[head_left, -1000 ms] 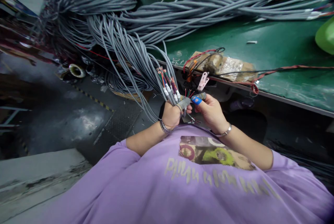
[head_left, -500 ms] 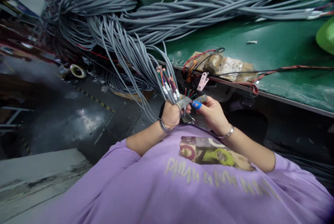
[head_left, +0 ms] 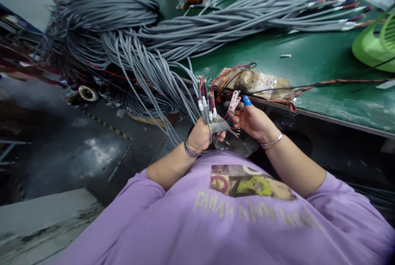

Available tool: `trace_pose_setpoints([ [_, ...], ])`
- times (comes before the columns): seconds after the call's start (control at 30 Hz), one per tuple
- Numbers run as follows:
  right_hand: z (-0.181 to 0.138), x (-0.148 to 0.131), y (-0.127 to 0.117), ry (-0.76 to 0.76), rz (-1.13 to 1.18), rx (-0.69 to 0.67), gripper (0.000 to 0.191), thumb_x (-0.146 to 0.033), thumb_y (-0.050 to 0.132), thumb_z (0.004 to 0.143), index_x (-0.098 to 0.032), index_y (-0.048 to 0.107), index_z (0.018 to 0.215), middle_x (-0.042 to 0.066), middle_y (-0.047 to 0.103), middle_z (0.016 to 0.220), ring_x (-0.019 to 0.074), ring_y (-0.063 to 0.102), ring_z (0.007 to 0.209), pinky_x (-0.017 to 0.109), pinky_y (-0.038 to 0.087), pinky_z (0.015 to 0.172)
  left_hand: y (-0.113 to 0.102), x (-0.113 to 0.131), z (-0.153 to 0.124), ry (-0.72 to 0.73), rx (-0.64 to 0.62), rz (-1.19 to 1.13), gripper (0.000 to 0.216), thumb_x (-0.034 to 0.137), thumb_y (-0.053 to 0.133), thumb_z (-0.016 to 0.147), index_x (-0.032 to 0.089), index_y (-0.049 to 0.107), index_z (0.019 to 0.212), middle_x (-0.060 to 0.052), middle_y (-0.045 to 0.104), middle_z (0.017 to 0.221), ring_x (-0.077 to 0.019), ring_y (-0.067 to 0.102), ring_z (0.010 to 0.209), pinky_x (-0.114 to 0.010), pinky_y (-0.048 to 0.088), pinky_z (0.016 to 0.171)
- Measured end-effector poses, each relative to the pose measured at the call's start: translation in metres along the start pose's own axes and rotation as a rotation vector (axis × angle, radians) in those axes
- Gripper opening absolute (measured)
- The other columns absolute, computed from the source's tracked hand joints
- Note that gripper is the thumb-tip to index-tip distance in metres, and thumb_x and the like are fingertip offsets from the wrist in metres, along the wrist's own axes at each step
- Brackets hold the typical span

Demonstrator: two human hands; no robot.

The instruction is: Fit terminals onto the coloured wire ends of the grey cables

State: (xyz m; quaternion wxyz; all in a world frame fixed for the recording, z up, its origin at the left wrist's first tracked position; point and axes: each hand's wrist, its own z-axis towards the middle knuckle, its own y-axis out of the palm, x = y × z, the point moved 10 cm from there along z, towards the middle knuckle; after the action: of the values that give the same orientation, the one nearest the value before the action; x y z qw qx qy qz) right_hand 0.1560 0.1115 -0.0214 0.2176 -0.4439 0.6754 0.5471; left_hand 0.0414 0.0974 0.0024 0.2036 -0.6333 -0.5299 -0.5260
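Note:
My left hand (head_left: 199,135) is closed around a bundle of grey cables (head_left: 205,110), whose ends point up. White bands sit near those ends, and thin coloured wires (head_left: 202,86) stick out above them. Grey coverings wrap some of my left fingers. From one cable by my left thumb, a fan of bare coloured wires (head_left: 233,130) spreads to the right. My right hand (head_left: 254,123) is just beside that fan, with its blue-covered thumb raised and its fingers apart. A pink clothespin (head_left: 234,101) stands by the right fingertips, at the bench edge.
Long heaps of grey cables (head_left: 216,30) lie across the green bench (head_left: 327,57). A taped brown bundle (head_left: 262,84) rests along its front edge, with red and black leads running right. A green basket (head_left: 370,47) stands at the right. Coiled cable (head_left: 148,102) lies below on the left.
My right hand has moved up and away from the wire ends toward the clothespin, its thumb lifting. The coloured wires have fanned out rightward. The view has shifted slightly.

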Motion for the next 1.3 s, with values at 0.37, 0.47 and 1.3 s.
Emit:
trace_pose_setpoints([
  [0.37,0.008,-0.024,-0.002,-0.317,-0.118,0.215,0.066,-0.086,0.059,0.069,-0.021,0.063,0.077,0.001,0.061,0.068,0.0113,0.048,0.056,0.026,0.042,0.052,0.008,0.004,0.008,0.028,-0.023,-0.009,0.037,0.041,0.083,0.058,0.016,0.056,0.061,0.002,0.058,0.05,-0.0076,0.051,0.041,-0.02,0.042,0.041],
  [0.47,0.013,-0.014,0.007,-0.166,-0.012,0.182,0.071,-0.089,0.057,0.067,-0.021,0.063,0.084,0.002,0.063,0.07,0.013,0.051,0.057,0.027,0.046,0.053,0.007,0.003,0.009,0.016,0.001,-0.007,0.038,0.042,0.083,0.057,0.016,0.056,0.063,0.001,0.059,0.051,-0.0076,0.052,0.042,-0.02,0.043,0.042],
  [1.3,0.006,-0.014,0.017,-0.099,0.046,0.053,0.06,-0.08,0.058,0.077,-0.021,0.066,0.09,0.003,0.068,0.079,0.0131,0.054,0.058,0.027,0.047,0.056,-0.001,0.0,-0.003,0.08,0.07,-0.001,0.035,0.043,0.083,0.062,0.016,0.06,0.069,0.001,0.063,0.054,-0.0094,0.056,0.044,-0.021,0.047,0.044],
])
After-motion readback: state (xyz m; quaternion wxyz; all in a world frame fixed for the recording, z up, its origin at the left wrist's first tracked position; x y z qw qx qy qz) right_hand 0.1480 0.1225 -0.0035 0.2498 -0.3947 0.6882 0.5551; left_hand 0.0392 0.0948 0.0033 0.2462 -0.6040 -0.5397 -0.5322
